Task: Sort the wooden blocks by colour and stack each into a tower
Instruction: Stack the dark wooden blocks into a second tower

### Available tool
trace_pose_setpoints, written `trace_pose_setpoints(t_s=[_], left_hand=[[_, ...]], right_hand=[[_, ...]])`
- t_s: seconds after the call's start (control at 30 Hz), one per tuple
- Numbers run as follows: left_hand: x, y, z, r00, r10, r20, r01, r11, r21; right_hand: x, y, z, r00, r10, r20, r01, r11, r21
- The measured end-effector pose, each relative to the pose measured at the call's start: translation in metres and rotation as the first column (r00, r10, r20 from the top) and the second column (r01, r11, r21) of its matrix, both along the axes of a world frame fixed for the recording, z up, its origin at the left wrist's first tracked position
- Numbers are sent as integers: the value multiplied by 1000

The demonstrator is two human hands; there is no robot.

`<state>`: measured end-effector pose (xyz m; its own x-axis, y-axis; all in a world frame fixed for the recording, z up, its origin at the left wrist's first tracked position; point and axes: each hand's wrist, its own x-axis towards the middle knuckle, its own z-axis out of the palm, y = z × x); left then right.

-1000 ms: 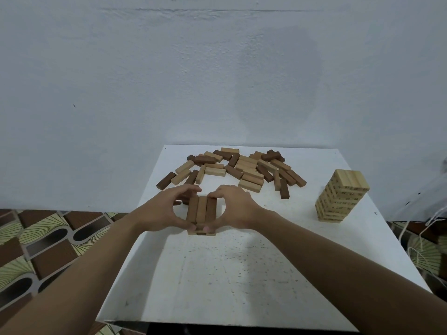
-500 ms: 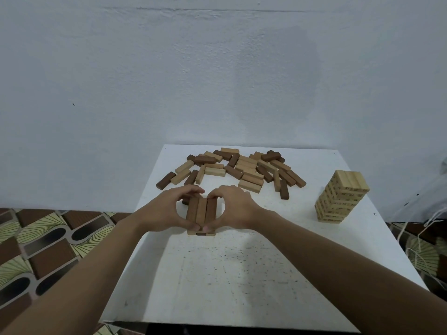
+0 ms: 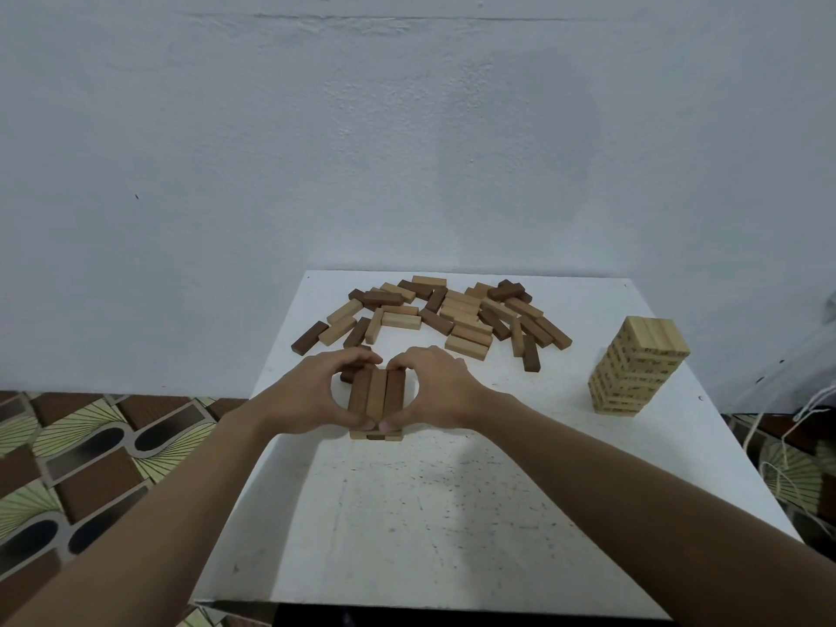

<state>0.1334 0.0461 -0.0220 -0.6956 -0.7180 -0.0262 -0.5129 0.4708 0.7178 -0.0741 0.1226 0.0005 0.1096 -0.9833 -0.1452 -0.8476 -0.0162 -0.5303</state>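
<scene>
Wood all over a white table point(image 3: 497, 513) set against a plain wall. Found the loose pile point(image 3: 457, 316) spread across its far half, with dark, mid-brown and pale blocks jumbled and overlapping. Noted a finished pale tower point(image 3: 638, 366) upright near the right edge, well apart from the work.

Saw the left hand point(image 3: 307, 395) and right hand point(image 3: 443, 391) cupped toward each other, ringing a low stack point(image 3: 376, 434) just on the near side of the pile. Counted three blocks in the top layer point(image 3: 376, 393), lying side by side, running away from the camera and set crosswise on the layer beneath. Gripped that layer from both ends: thumbs point(image 3: 355, 417) against the near ends, forefingers point(image 3: 362, 355) curled onto the far ends, nothing else in either hand.

Judged the step as squaring up a fresh layer early in a second tower. Called for equal, gentle pressure from both sides, closing any gaps between the three blocks and bringing their ends flush with the layer below. Needed a straight lift of the fingers afterward, with no sideways drag.

Could not settle the shades in that light: outer two brown, middle one seemingly lighter, pale ends and one dark end showing underneath. Seemed wise to check the colours before building higher.
</scene>
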Motion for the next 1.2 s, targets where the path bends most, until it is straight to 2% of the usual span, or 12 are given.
trace_pose_setpoints(t_s=[0.63, 0.93, 1.2], left_hand=[[1, 0, 1, 1000, -11, 0, 11, 1000, 13], [15, -3, 7, 1000, 13, -13, -13, 999, 49], [20, 1, 0, 999, 40, 25, -41, 997, 72]], right_hand=[[-2, 1, -5, 1000, -5, 17, 5, 1000, -7], [-20, 2, -10, 991, -13, 135, 13, 1000, 0], [-22, 2, -20, 992, 0, 128, 0, 1000, 6]])
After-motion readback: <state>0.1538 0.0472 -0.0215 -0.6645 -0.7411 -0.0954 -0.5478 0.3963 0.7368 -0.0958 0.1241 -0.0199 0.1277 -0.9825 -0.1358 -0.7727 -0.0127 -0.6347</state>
